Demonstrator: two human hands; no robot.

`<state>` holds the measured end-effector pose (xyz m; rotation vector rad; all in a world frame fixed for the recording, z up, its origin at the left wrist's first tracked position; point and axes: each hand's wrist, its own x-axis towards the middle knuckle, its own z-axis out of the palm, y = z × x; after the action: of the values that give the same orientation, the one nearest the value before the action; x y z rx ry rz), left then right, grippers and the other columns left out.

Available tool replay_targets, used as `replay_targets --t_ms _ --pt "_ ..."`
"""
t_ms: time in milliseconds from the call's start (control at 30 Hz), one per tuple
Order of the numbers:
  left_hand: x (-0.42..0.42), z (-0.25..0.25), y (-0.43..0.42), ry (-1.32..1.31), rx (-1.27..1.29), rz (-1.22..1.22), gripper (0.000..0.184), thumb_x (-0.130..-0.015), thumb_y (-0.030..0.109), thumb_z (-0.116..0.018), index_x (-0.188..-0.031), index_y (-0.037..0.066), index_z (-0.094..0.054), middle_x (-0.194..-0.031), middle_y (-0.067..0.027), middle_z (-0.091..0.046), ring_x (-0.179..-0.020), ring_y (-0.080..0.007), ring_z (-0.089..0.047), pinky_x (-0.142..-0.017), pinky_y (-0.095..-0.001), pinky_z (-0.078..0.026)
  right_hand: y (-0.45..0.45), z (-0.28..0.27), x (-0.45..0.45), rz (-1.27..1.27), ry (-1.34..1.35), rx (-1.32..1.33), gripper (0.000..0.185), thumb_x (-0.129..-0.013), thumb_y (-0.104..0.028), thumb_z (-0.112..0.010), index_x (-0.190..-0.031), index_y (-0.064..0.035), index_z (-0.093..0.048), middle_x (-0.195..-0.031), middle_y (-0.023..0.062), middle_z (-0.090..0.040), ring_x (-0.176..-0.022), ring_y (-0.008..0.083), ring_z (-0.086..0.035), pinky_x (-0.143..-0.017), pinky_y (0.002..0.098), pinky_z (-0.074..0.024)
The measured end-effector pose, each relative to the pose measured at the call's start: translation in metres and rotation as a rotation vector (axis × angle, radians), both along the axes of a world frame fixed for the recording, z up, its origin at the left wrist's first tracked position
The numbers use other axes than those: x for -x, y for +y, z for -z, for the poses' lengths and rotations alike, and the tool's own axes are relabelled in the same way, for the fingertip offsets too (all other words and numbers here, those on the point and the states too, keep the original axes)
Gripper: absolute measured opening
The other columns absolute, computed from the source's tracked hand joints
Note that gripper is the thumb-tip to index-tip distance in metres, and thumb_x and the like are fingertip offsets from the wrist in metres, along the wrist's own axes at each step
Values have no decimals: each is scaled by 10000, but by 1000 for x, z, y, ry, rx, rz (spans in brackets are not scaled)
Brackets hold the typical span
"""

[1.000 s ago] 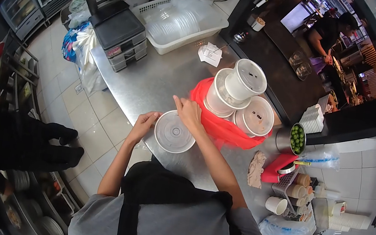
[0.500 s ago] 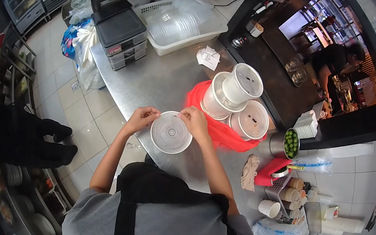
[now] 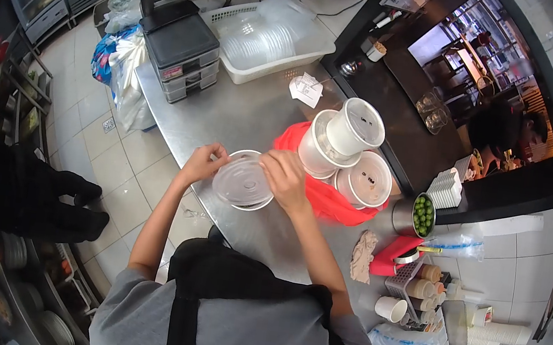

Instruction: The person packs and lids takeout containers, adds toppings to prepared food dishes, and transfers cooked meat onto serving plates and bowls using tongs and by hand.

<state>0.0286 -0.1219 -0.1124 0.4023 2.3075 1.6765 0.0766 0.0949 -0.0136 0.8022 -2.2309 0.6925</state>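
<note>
A clear plastic lid [image 3: 243,178] sits tilted and off-centre over a round white takeaway bowl [image 3: 259,206] at the near edge of the steel counter. Part of the bowl's rim shows at the back and lower right of the lid. My right hand [image 3: 285,179] pinches the lid's far right edge. At the upper left, my left hand [image 3: 206,163] has its fingertips closed on the lid's edge. The bowl's contents are hidden beneath the lid. Just right of my right hand, lidded white tubs [image 3: 360,124] stand stacked in a red plastic bag [image 3: 328,204].
A white basket of clear lids [image 3: 237,75] and a dark drawer box [image 3: 178,41] stand behind. Paper slips [image 3: 306,89] lie nearby. To the right are a pot of green limes [image 3: 417,215], a cloth [image 3: 363,256] and sauce bottles [image 3: 425,290]. Another person [image 3: 498,132] bends beyond the pass window.
The lid has gone from lying level on the bowl to tilted and shifted left, uncovering some rim. My right hand has turned over the lid's edge. The person beyond the window has bent lower.
</note>
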Motion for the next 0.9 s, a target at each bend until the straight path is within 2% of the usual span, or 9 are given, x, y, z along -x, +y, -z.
replay_targets --t_ms 133,267,367,500,567,667,733,800,900 --pt "-17 -15 -18 -179 39 -88 169 -801 142 -591 -755 -15 -548 -664 -58 -582 -553 -101 -584 -500 -242 -497 23 -55 -31 44 12 -103 168 -693 -67 -670 -853 -38 -628 -869 74 -571 -750 250 -545 -665 353 -435" --pt "-55 -1 -47 -322 -149 -177 163 -767 111 -567 -682 -22 -527 -645 -73 -572 -552 -143 -603 -510 -251 -527 46 -62 -64 172 -241 -36 138 -701 -56 -666 -832 -25 -635 -850 83 -592 -759 245 -555 -692 344 -433" --pt "-91 1 -60 -393 -282 -347 155 -766 79 -539 -652 -21 -506 -680 -88 -569 -603 -159 -608 -551 -275 -561 43 -46 -71 196 -296 154 122 -720 -44 -654 -835 -11 -630 -826 91 -600 -755 245 -559 -696 343 -424" --pt "-149 -6 -87 -329 -345 -558 134 -766 65 -528 -665 -18 -499 -684 -85 -571 -621 -168 -621 -564 -280 -564 16 -25 -66 119 -168 49 89 -730 -47 -642 -806 -12 -610 -829 93 -589 -765 261 -557 -686 349 -420" --pt "-182 -18 -100 -330 -364 -689 120 -766 59 -526 -679 -19 -499 -689 -84 -572 -638 -178 -631 -571 -278 -564 3 9 -53 78 -184 -22 70 -741 -41 -626 -801 -17 -600 -851 93 -581 -797 267 -555 -693 356 -422" --pt "-234 -42 -109 -295 -438 -814 147 -802 96 -505 -697 -6 -515 -676 -65 -561 -627 -170 -631 -586 -263 -552 -1 79 -36 167 -244 -340 67 -748 -46 -616 -808 -25 -594 -902 87 -571 -859 273 -544 -714 365 -430" --pt "-268 -48 -116 -296 -498 -899 134 -798 89 -501 -710 -11 -521 -686 -78 -575 -629 -172 -629 -587 -276 -556 1 102 -36 78 -303 -332 154 -743 -53 -616 -893 -19 -603 -949 106 -563 -904 287 -532 -750 386 -431" --pt "-318 -39 -130 -316 -569 -1072 120 -794 80 -502 -720 -12 -523 -696 -95 -590 -636 -179 -630 -593 -293 -562 -23 108 -42 98 -303 -93 223 -755 -70 -620 -972 -22 -603 -966 130 -552 -891 287 -535 -736 364 -447" --pt "-357 -52 -149 -292 -582 -1231 111 -790 60 -508 -700 -6 -504 -700 -106 -594 -632 -176 -625 -611 -305 -570 -88 88 -53 -48 -491 91 264 -783 -63 -601 -1045 -29 -588 -1000 141 -530 -868 259 -545 -703 326 -462"
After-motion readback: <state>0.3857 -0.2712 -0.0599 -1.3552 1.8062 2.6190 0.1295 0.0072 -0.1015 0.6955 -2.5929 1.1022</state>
